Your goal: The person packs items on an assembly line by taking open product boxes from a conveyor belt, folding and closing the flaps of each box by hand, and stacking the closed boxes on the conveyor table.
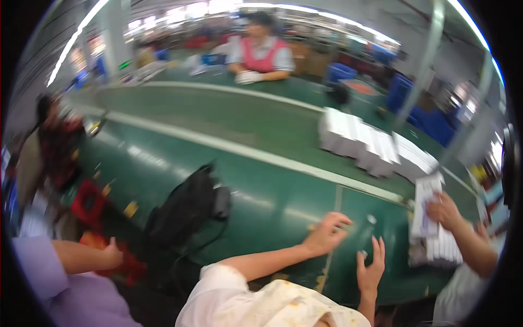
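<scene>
Small whitish bits (371,219) lie loose on the green belt worktop (261,201), just ahead of your fingertips. One is between your two hands and another (362,253) is beside your right thumb. They are blurred and too small to tell what they are.

Your left hand (327,233) reaches across from a white sleeve and rests on the belt, fingers half curled and splayed. You cannot tell through the blur whether it pinches anything. Your right hand (370,268) is flat and palm down, fingers spread wide, with nothing in it.

Risks, as judged from here:
- The bits are tiny on a smooth surface, so a flat palm could sweep one off the near edge.
- If the belt runs, they could drift out of reach.
- The whole view is smeared, so aim may be poor.

Around:
- Just to your right, a co-worker's hand (444,210) grips a tall stack of white flat boxes (427,229). An elbow swing that way could knock it.
- Rows of white boxes (376,144) lie farther up the belt.
- A black fabric bag (188,210) slumps on the worktop to your left, well apart from the bits.
- A hand from a lilac sleeve (111,253) rests lower left by red items (90,201).
- A person in a pink vest (261,54) sits across the far belt.

Nothing lies between your hands and the bits.
</scene>
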`<state>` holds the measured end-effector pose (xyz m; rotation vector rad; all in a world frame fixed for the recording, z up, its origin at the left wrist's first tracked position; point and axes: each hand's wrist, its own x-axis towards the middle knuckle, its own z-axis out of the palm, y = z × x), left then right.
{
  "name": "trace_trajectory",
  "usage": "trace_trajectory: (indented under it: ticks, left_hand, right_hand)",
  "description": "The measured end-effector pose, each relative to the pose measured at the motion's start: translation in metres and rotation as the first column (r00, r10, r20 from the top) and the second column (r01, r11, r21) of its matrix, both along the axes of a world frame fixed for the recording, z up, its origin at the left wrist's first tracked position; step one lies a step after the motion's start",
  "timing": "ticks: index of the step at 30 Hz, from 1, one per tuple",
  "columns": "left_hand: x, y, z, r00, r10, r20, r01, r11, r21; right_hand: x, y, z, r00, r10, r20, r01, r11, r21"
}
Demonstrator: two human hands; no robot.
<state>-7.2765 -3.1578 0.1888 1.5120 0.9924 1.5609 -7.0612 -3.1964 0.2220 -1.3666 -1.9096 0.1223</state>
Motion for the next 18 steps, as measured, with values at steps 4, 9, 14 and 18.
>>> trace_trajectory:
  ticks: [4,9,14,18]
  left_hand:
    - [-0.057,-0.052,0.005,1.0,0.008,0.007,-0.008,0.998,-0.062]
    - [-0.068,-0.062,0.003,0.998,0.066,-0.007,-0.065,0.996,0.056]
    - [-0.096,-0.064,0.013,0.974,0.112,-0.197,-0.093,0.99,0.103]
    - [-0.145,-0.061,-0.008,0.969,0.122,-0.213,-0.122,0.992,0.013]
  right_hand:
    - [-0.073,-0.035,-0.055,0.978,0.202,-0.046,-0.207,0.965,-0.164]
    - [-0.077,-0.038,-0.075,0.947,0.222,0.232,-0.199,0.973,-0.121]
    - [-0.069,-0.049,-0.073,0.977,0.131,0.17,-0.129,0.991,-0.028]
    - [-0.076,-0.056,-0.084,0.977,0.091,0.194,-0.088,0.996,-0.021]
